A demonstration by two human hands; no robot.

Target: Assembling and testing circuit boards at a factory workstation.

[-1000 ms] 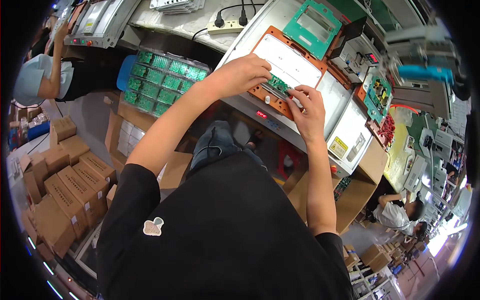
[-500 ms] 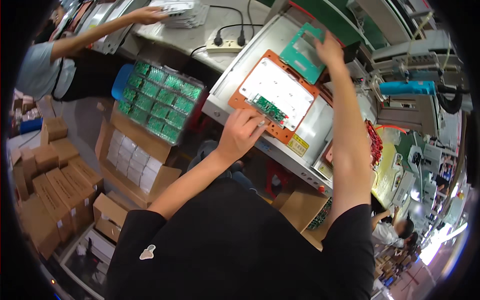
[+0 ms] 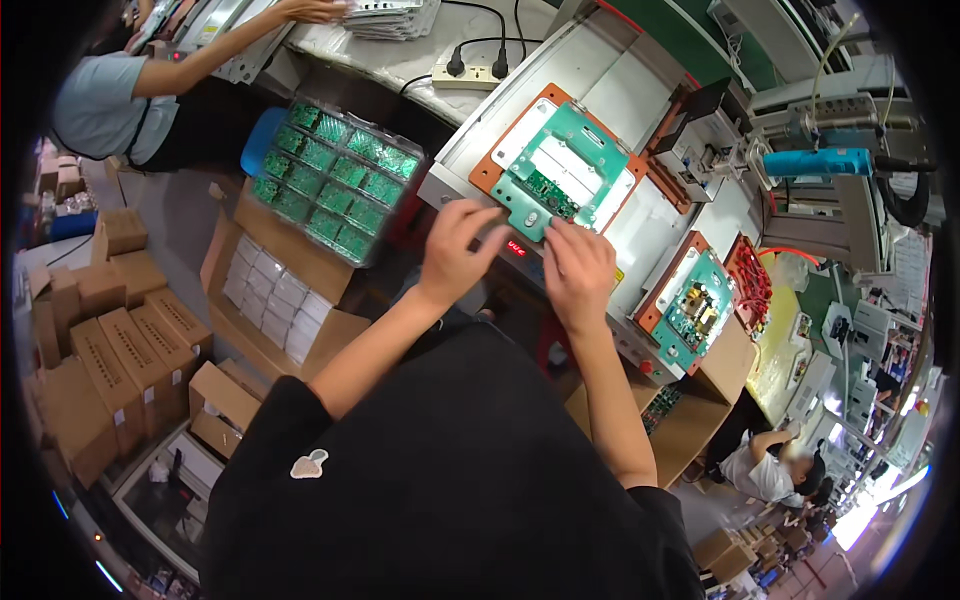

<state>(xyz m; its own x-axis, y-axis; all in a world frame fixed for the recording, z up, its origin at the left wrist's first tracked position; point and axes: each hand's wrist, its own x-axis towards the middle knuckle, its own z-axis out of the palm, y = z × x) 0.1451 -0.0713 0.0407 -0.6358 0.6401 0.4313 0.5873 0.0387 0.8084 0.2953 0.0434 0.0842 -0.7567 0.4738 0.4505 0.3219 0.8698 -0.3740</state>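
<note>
A green plate with cut-outs (image 3: 605,150) lies over a white panel (image 3: 622,190) in an orange fixture (image 3: 484,178) on the machine bed. Through one cut-out shows a small green circuit board (image 3: 545,188). My right hand (image 3: 582,268) has its fingertips drawn together at the plate's front edge, touching it. Just off the plate's front left corner is my left hand (image 3: 455,257), fingers bent but apart, with nothing visible in them.
A tray of several green circuit boards (image 3: 335,185) is at left, above a carton of white packs (image 3: 275,305). A second orange fixture with a green plate (image 3: 690,300) stands at right. A power strip (image 3: 470,77) lies behind. A co-worker's arm (image 3: 215,55) reaches in at upper left.
My right hand has brought the green plate from the upper right onto the white panel and circuit board, and come down to its front edge. My left hand has drawn back from the board.
</note>
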